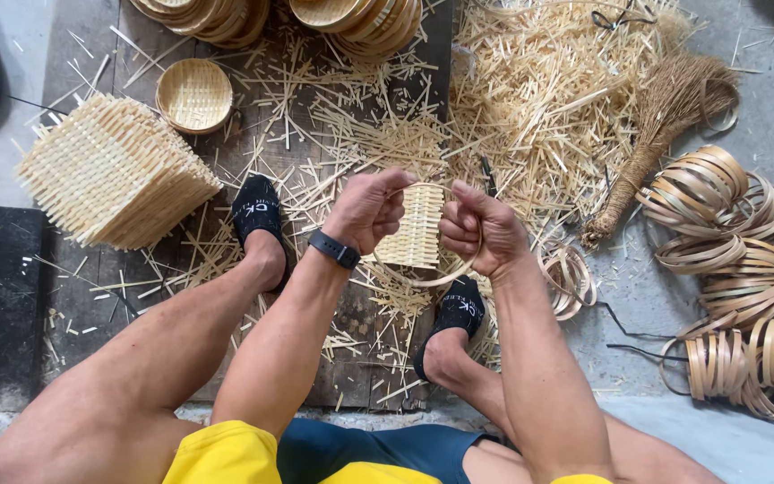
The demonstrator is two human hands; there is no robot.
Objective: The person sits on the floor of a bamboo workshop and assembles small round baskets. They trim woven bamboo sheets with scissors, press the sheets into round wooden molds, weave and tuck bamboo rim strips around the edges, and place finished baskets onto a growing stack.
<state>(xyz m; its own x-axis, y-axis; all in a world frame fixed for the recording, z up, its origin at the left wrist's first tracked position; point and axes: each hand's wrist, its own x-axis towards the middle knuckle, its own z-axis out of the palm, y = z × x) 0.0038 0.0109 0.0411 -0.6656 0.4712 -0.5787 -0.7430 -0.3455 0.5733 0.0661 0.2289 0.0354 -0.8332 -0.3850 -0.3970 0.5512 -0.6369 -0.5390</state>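
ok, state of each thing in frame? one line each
left hand: fisted, gripping the woven piece
right hand: fisted, gripping its hoop rim
woven piece: held up, unfinished
small basket: finished, empty
woven mats: stacked
bamboo hoops: piled loose
brush: lying flat

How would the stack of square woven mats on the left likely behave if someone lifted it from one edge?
The stack of woven mats probably weighs little for its bulk, being thin bamboo strips. Its layers already fan out unevenly, so they would likely slide apart unless gripped from both sides. Each mat looks springy rather than floppy, and the loose strip ends at the edges may snag.
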